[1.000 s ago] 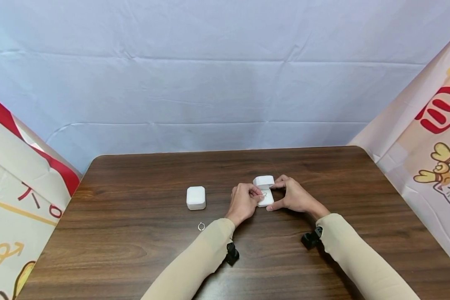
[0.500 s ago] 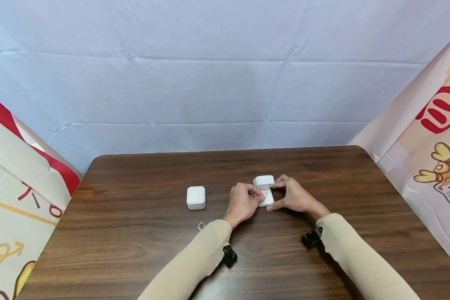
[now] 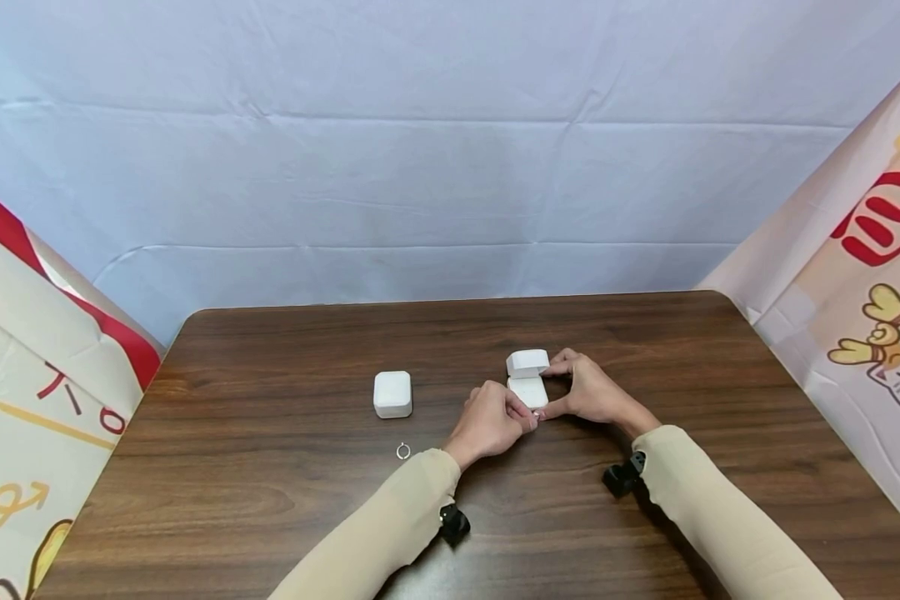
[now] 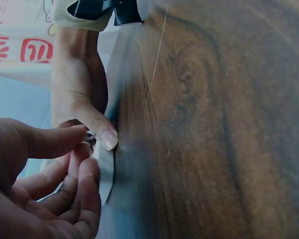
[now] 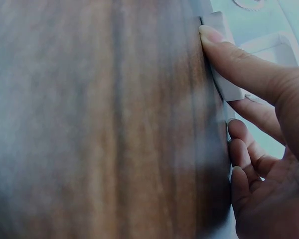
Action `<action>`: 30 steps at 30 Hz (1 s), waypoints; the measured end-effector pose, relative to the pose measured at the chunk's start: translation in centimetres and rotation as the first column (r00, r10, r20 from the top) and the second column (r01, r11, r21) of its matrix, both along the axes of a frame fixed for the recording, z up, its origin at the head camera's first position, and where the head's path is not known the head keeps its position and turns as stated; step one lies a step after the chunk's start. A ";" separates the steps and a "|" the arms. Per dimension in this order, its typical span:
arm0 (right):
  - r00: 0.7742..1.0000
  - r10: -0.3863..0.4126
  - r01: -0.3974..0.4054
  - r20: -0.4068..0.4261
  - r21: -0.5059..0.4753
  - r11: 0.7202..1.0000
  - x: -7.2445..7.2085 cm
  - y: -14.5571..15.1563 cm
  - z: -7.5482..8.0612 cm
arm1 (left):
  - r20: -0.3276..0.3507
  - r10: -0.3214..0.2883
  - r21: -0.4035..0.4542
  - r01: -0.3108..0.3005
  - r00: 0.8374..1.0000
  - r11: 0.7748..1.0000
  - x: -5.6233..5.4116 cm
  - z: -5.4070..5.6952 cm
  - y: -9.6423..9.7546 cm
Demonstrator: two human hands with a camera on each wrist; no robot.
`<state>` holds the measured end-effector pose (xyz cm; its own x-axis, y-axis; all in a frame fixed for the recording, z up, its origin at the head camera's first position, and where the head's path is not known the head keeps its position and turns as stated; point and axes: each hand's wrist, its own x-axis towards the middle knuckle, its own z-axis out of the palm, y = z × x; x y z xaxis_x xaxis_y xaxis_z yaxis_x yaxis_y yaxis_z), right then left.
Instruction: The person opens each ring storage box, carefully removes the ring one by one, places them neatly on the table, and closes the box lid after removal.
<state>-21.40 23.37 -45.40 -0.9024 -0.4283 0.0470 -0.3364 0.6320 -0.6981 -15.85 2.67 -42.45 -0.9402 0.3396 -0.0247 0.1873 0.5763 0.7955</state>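
Observation:
A small white ring box point(image 3: 527, 364) stands with its lid up on the wooden table. My right hand point(image 3: 588, 392) grips its base, thumb along the front and fingers behind; the right wrist view shows this thumb point(image 5: 229, 55) pressed on the box's lower wall. At the box's front corner, my left hand point(image 3: 491, 421) pinches a thin silver ring point(image 4: 90, 135) between thumb and fingertips, close to the right thumb. Most of that ring is covered by the fingers. The cushion inside the box shows no ring on it in the head view.
A closed white ring box point(image 3: 393, 395) stands left of the hands. Another silver ring point(image 3: 398, 452) lies in front of it, near the left sleeve point(image 3: 390, 517). A pale cloth point(image 3: 450, 183) hangs behind the table point(image 3: 270, 492).
My left hand has moved from over the cushion down toward me to the box's front corner, and the ring has left the cushion with it. The right hand and box have stayed put.

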 end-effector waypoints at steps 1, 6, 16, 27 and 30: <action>1.000 -0.002 0.002 0.000 0.003 1.000 0.0 0.0 0.0 | 0.010 -0.014 -0.018 0.015 1.000 1.000 0.1 0.0 0.0; 1.000 -0.011 0.011 0.007 0.031 0.999 0.0 0.0 0.0 | 0.044 -0.084 -0.107 0.088 0.996 0.990 0.4 0.0 -0.2; 1.000 -0.014 0.014 0.007 0.038 0.999 0.0 -0.1 0.0 | 0.096 -0.082 -0.166 0.097 0.992 0.981 0.8 0.2 -0.4; 0.999 -0.019 0.018 0.036 0.026 0.999 0.0 0.0 0.0 | 0.129 -0.064 -0.242 0.094 0.990 0.966 1.0 0.4 0.2; 0.999 -0.019 0.018 0.039 0.019 1.000 0.0 0.0 0.0 | 0.120 -0.061 -0.239 0.088 0.991 0.967 1.1 0.4 0.3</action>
<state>-21.41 23.38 -45.39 -0.9112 -0.4120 0.0034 -0.2969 0.6507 -0.6989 -14.73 2.92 -42.09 -0.8992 0.3796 -0.2178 0.1558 0.7426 0.6513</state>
